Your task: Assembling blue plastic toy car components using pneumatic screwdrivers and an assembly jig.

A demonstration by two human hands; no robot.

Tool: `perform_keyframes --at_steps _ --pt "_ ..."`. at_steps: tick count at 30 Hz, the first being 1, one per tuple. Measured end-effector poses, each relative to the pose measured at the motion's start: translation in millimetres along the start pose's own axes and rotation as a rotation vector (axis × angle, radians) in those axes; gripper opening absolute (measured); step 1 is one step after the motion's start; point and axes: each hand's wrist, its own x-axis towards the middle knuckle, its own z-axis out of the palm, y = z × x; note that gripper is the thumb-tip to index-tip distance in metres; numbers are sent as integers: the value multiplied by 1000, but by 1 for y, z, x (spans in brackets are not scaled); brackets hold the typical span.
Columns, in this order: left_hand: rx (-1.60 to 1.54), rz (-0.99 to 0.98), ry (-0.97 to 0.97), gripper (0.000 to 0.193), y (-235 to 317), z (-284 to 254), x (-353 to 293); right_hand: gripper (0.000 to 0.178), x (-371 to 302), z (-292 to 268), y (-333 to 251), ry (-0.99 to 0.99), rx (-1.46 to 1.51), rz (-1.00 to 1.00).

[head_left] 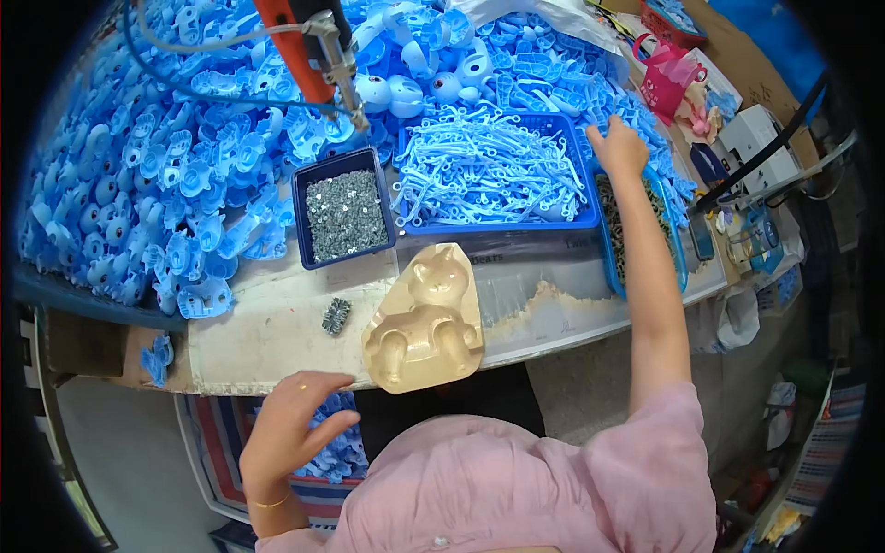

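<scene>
My right hand (616, 147) reaches far forward into the heap of blue plastic parts (636, 115) beside the blue tray of light-blue strips (489, 170); its fingers are curled into the pile, and whether they hold a piece is hidden. My left hand (290, 429) hovers low, below the bench edge, fingers spread and empty, above a few blue parts (336, 456) on a striped surface. A tan animal-shaped mould (426, 323) lies on the bench in front of me.
A dark blue bin of small grey screws (344, 214) stands left of the strip tray. A big heap of blue shells (157, 175) fills the left. An orange-bodied screwdriver (323, 51) hangs overhead. A small screw cluster (336, 315) lies by the mould. Boxes and a pink bag (668, 78) sit right.
</scene>
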Motion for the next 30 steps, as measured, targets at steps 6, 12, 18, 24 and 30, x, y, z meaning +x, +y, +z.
perform_keyframes --at_steps 6,12,18,24,30 --pt "-182 199 296 50 24 46 80 37 -83 -100 -29 -890 815 -586" --pt "-120 536 354 49 21 89 129 40 -154 -121 -69 -1296 751 -1118" --pt "-59 387 362 40 5 90 87 26 9 -36 -40 -330 757 -610" --pt "-71 123 431 42 -1 83 49 18 93 16 -75 232 339 -638" --pt "-36 10 469 40 -10 80 30 16 119 66 -69 370 -61 -625"
